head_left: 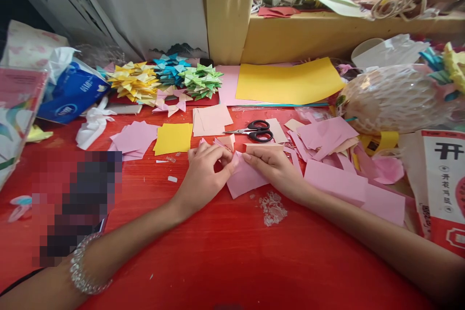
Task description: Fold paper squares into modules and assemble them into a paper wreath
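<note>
Between both hands a square of pink paper (245, 179) hangs just over the red table, one corner towards me. My left hand (209, 167) pinches its upper left edge between thumb and fingers. On its upper right edge, the thumb and curled fingers of my right hand (272, 164) grip the same sheet. The fingers hide the sheet's top, so I cannot tell how it is folded there. Just beyond the hands lie black-handled scissors (259, 131), a stack of pale peach paper (210, 120) and a stack of yellow squares (173, 138).
Folded paper stars in yellow (134, 82), blue (171, 70) and green (202, 81) stand at the back. A large yellow sheet (288, 81) lies beside them. Pink offcuts (336, 179) cover the right side. Clear scraps (272, 208) lie near my right wrist. A blue tissue pack (74, 89) stands left.
</note>
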A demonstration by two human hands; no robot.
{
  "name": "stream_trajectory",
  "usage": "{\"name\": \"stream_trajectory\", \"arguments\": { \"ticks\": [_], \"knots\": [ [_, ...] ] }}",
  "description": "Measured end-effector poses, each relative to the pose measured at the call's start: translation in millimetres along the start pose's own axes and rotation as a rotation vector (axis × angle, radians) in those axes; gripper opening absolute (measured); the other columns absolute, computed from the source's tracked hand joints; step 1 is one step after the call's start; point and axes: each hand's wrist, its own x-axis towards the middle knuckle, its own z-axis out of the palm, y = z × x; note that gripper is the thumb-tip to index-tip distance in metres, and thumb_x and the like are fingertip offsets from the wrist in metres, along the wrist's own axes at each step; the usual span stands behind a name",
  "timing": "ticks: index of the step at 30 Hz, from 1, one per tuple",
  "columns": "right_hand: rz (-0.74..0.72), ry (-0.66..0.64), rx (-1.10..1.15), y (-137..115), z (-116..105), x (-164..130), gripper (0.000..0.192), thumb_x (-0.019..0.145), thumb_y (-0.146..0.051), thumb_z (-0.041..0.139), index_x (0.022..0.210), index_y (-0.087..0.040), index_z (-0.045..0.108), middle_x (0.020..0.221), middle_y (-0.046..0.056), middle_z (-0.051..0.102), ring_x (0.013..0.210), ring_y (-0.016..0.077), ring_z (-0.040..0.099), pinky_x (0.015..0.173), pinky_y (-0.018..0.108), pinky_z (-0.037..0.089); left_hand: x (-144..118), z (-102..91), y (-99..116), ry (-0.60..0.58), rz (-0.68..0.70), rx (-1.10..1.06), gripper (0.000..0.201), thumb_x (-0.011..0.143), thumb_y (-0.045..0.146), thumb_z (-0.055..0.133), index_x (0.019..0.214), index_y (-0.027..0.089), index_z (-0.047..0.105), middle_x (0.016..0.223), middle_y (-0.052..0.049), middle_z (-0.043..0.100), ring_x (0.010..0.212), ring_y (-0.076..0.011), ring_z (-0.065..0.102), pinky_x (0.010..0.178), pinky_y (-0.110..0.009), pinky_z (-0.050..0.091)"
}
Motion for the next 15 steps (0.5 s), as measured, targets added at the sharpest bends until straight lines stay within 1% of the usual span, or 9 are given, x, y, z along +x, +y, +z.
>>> {"name": "stream_trajectory", "arguments": {
  "ticks": [3,5,8,10,13,15],
  "knots": [
    [-0.038,-0.013,-0.045,2.0,0.2,0.6,0.036,0.091,-0.028,0.043,0.058,-0.018,0.034,0.058,-0.004,0.032,0.055,0.0091,0.031,0.053,0.025,0.025,0.7,-0.9,-0.6,0.027,-0.011,-0.062,0.020,0.086,0.038,0.050,0.078,0.022,0.058,0.085,0.003,0.065,0.087,-0.0174,0.051,0.086,-0.036,0.028],
    [-0.040,-0.035,-0.032,2.5,0.7,0.5,0.035,0.091,-0.029,0.043,0.058,-0.018,0.037,0.058,-0.004,0.033,0.055,0.0091,0.032,0.052,0.025,0.025,0.9,-0.9,-0.9,0.024,0.001,-0.075,0.021,0.086,0.039,0.051,0.075,0.022,0.059,0.084,0.004,0.065,0.086,-0.0173,0.051,0.088,-0.036,0.027],
    [0.021,-0.086,0.047,0.8,1.4,-0.2,0.031,0.091,-0.033,0.043,0.064,-0.017,0.046,0.061,-0.003,0.037,0.057,0.0094,0.035,0.052,0.024,0.027,0.0,-1.3,0.2,0.034,0.035,-0.063,0.020,0.087,0.034,0.051,0.073,0.022,0.059,0.079,0.004,0.064,0.083,-0.0166,0.051,0.086,-0.036,0.027],
    [0.055,-0.090,0.104,-0.9,1.4,-0.9,0.030,0.090,-0.034,0.044,0.066,-0.017,0.048,0.063,-0.003,0.038,0.058,0.0094,0.036,0.053,0.024,0.028,-1.3,-2.2,1.8,0.059,0.045,-0.052,0.020,0.088,0.031,0.050,0.072,0.022,0.059,0.077,0.004,0.063,0.081,-0.0164,0.050,0.084,-0.036,0.028],
    [0.064,-0.007,0.136,-1.4,0.8,-2.0,0.036,0.089,-0.036,0.046,0.060,-0.017,0.041,0.060,-0.003,0.035,0.056,0.0088,0.032,0.052,0.024,0.026,-3.2,-3.9,3.2,0.123,0.047,-0.053,0.019,0.088,0.030,0.050,0.072,0.022,0.058,0.075,0.003,0.062,0.080,-0.0170,0.048,0.081,-0.035,0.030],
    [0.102,0.090,0.179,0.3,0.4,-2.7,0.035,0.089,-0.039,0.046,0.061,-0.017,0.041,0.060,-0.004,0.035,0.055,0.0088,0.032,0.051,0.024,0.025,-4.1,-4.8,2.8,0.190,0.046,-0.051,0.020,0.088,0.029,0.049,0.071,0.023,0.056,0.074,0.002,0.059,0.081,-0.0175,0.046,0.079,-0.034,0.032]
  ]
}}
